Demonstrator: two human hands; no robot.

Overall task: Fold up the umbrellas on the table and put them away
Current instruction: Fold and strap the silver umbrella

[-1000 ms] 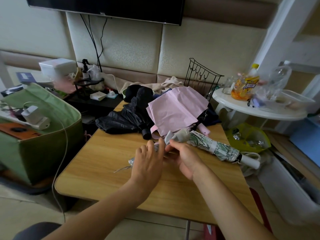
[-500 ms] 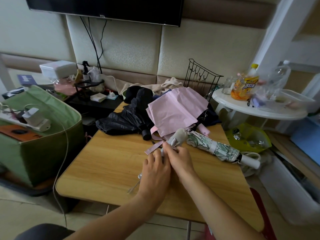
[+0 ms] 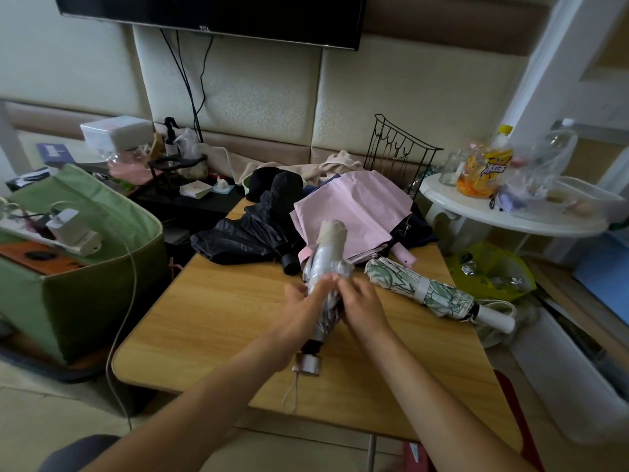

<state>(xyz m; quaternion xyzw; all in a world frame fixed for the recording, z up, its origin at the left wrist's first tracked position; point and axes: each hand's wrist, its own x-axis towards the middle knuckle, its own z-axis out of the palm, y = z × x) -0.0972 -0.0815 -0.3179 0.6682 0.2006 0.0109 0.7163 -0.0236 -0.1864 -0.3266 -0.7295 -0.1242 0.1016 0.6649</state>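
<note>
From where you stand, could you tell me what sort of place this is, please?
Probably a lived-in room at home: a wall-mounted television over padded wall panels, a cluttered wooden table, and a white side table holding drink bottles.

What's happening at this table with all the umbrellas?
A person is folding umbrellas. Both hands, the left hand and right hand, grip a silver umbrella already collapsed into a roll, held tilted over the wooden table, apparently tidying its canopy. A leaf-print umbrella lies to the right, rolled and strapped. A pink umbrella and a black umbrella lie loose at the far edge, not yet folded.
</note>
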